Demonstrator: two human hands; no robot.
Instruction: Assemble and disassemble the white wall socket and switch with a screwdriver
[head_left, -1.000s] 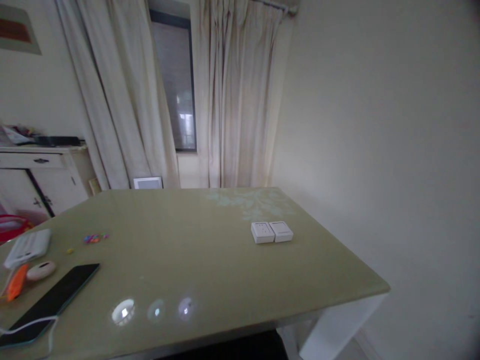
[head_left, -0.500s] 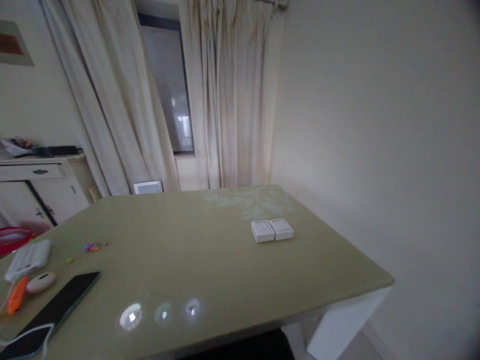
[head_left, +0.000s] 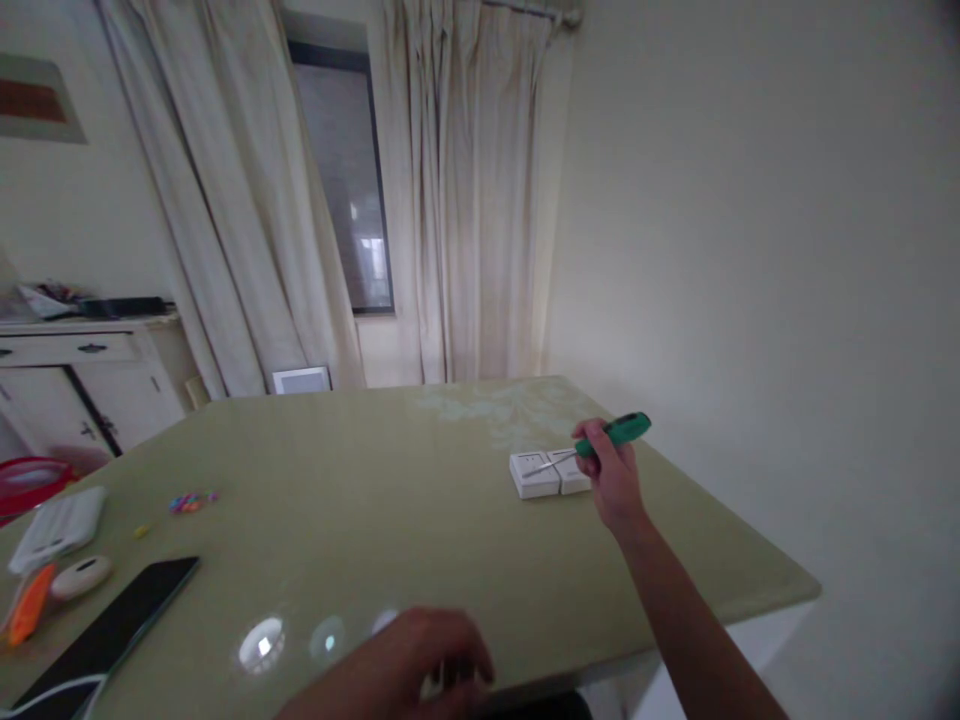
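R hand (head_left: pixel 611 478) grips screwdriver (head_left: pixel 628 429) by handle so tip reaches wall switches (head_left: pixel 534 482); L hand (head_left: pixel 409 660) rests on table (head_left: pixel 360 500), blurred, grip unclear.

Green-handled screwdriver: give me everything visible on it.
The screwdriver has a green, plastic-looking handle and a thin silvery shaft. The right hand grips it near where they meet, handle end poking out up-right. The shaft slants down-left over two white wall plates on the table; tip contact with them is unclear.
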